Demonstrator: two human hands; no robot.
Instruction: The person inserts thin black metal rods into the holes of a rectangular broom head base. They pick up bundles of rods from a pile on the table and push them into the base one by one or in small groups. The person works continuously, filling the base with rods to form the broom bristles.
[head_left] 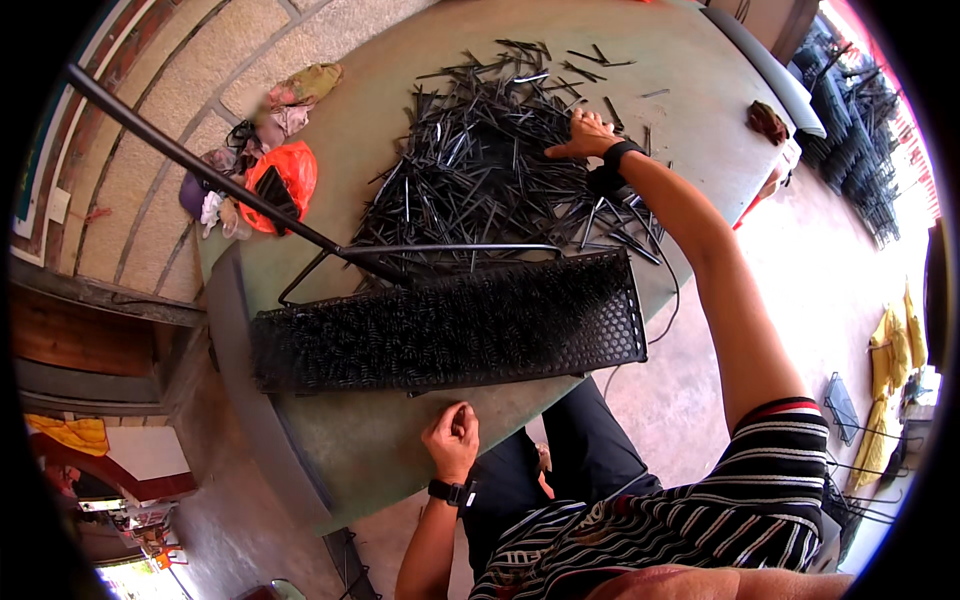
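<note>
A long black perforated panel, like a wide broom head, lies across the near part of the table. Dense black tufts cover most of it, while open holes show at its right end. Behind it spreads a pile of thin black strips. My right hand reaches out to the pile's right side, fingers apart and touching or just over the strips. Just in front of the panel's near edge, my left hand has its fingers curled together. Whatever is in them, if anything, cannot be made out.
A long black pole slants from the panel to the upper left. At the table's left edge sit an orange plastic bag and some cloths. A dark brown lump lies at the right. Stacked black racks stand beyond.
</note>
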